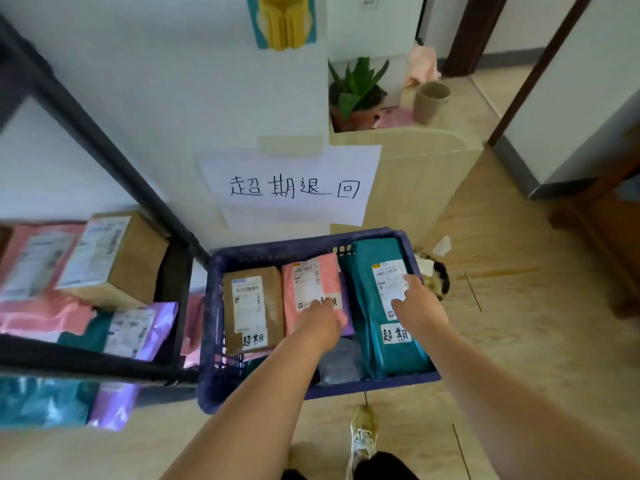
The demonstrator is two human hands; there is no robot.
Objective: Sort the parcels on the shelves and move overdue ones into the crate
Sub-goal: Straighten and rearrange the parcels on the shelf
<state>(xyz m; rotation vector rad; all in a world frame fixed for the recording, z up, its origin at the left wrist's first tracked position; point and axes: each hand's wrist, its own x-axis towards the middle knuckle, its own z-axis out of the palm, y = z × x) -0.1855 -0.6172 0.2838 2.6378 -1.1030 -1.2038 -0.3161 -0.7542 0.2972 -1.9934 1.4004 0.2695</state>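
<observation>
**Q:** Hand status?

**A:** Your right hand (415,303) is pressing straight, spread fingers onto the white label of the teal parcel (362,275). It is gripping nothing. Your left hand (320,320) is reaching down onto the pink parcel (308,285). Its fingers are hiding behind the back of the hand, so it cannot be told whether it is gripping or only touching.

**Q:** Parcel locations?

**A:** Both parcels are lying flat inside the blue crate (304,245), which is sitting on the floor at lower centre of the frame. The teal parcel is occupying the right side and the pink parcel the middle. A brown parcel (252,306) is lying at the left, just beside the pink one. A grey parcel (337,362) is showing at the near end, between your forearms. Handwritten tags are showing on the brown and teal parcels.

**Q:** Surroundings?

**A:** The black shelf (86,124) is standing at the left of the frame, just beside the crate. It is carrying a cardboard box (138,265), pink mailers (45,317) and a purple mailer (156,323). A handwritten paper sign (294,188) is hanging on the wall directly above the crate. A potted plant (356,95) and a paper cup (431,102) are standing right of centre in the upper frame. Your shoe (363,431) is showing near the bottom edge.
</observation>
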